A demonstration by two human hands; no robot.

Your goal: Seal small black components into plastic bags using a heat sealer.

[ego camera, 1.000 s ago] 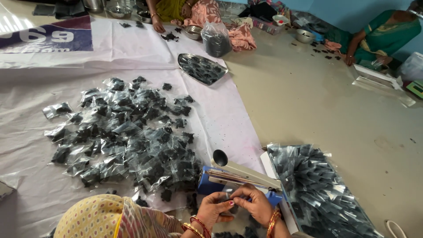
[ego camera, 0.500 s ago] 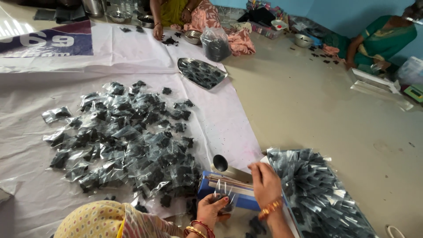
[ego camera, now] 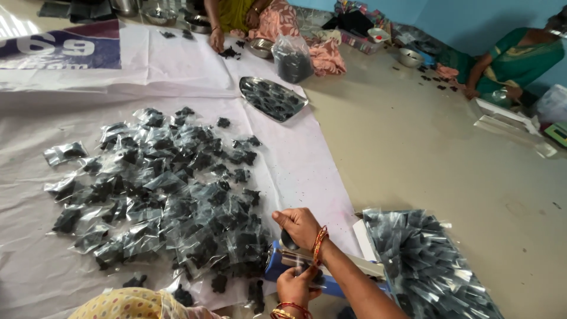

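While a white sheet (ego camera: 53, 260) covered the floor on the left, dozens of small clear pouches of dark material (ego camera: 165, 195) lay scattered over it, too many and too overlapped to count. Farther back on that sheet sat one metal tray (ego camera: 273, 98) with more dark pieces, and beside it one knotted clear bag (ego camera: 292, 59) of the same dark stuff. Along the top edge, three steel bowls could be made out, one (ego camera: 260, 47) near a seated person's hand (ego camera: 217, 41). At the bottom centre, one blue heat sealer (ego camera: 331, 283) stood at the sheet's edge. The left hand (ego camera: 297, 286) lay against its front with fingers curled onto a small pouch at the bar, though the pouch itself was mostly hidden. The right hand (ego camera: 300, 225) was closed around the black knob of the sealer's arm, pressing on it; bangles circled both wrists. Just right of the sealer lay one large heap of empty clear pouches (ego camera: 425, 266) on the bare floor (ego camera: 437, 159). At far right, a second seated person in green (ego camera: 514, 59) had one bowl (ego camera: 409, 57) nearby.
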